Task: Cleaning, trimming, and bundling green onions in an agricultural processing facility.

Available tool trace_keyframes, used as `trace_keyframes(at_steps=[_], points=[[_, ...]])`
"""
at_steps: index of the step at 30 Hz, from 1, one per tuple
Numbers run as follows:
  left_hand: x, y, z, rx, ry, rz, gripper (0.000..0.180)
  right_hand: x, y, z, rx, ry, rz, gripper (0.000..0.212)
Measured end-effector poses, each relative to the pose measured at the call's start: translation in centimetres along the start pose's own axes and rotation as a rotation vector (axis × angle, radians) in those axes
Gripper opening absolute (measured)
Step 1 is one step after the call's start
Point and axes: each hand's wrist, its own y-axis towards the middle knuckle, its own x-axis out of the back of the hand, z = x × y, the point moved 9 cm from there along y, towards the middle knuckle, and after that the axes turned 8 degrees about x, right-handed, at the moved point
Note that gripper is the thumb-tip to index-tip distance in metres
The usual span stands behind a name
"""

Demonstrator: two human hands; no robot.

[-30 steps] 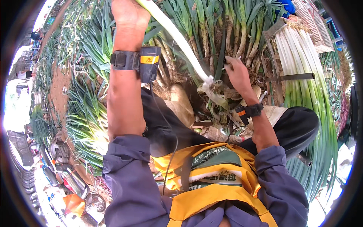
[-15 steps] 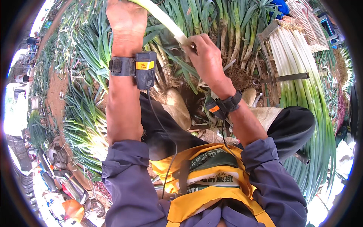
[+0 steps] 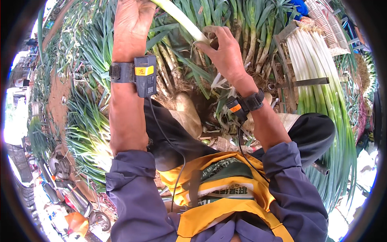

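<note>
A long green onion (image 3: 181,19) with a pale stalk slants across the top of the view between my hands. My left hand (image 3: 134,18) is at the upper edge with its palm partly showing. The stalk runs up to its fingers, which are partly cut off by the frame, and the hand appears closed on it. My right hand (image 3: 226,54) pinches the stalk's lower white end between thumb and curled fingers. Thin pale strips of peel (image 3: 219,82) hang below that hand. Unpeeled green onions (image 3: 252,40) with brown, rooty ends stand in a row just beyond it.
On my right, a metal rack (image 3: 310,82) holds a bundle of clean white-stalked green onions (image 3: 312,56). A pale woven basket (image 3: 328,26) is behind it. More green onions (image 3: 90,135) lie on the ground at left. Cables run from my wrist devices (image 3: 145,76). Parked motorbikes (image 3: 76,197) stand at lower left.
My left hand has shifted slightly left and turned to show more palm. My right hand has moved a little right and opened its grip somewhat, with more pale peel hanging below it.
</note>
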Motion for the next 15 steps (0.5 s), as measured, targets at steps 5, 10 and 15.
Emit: trace_keyframes(at_steps=[5, 10, 15], points=[[-1.5, 0.0, 0.0, -0.051, 0.019, 0.111, 0.013, -1.2, -0.1, 0.4, 0.088, 0.11, 0.128, 0.025], [-2.1, -0.3, -0.6, -0.138, -0.047, 0.135, 0.014, -3.1, -1.4, -0.1, -0.319, 0.39, 0.323, 0.024], [-2.1, 0.4, 0.4, -0.083, -0.092, 0.097, 0.014, -3.1, -1.0, 0.5, -0.108, 0.31, 0.351, 0.015]])
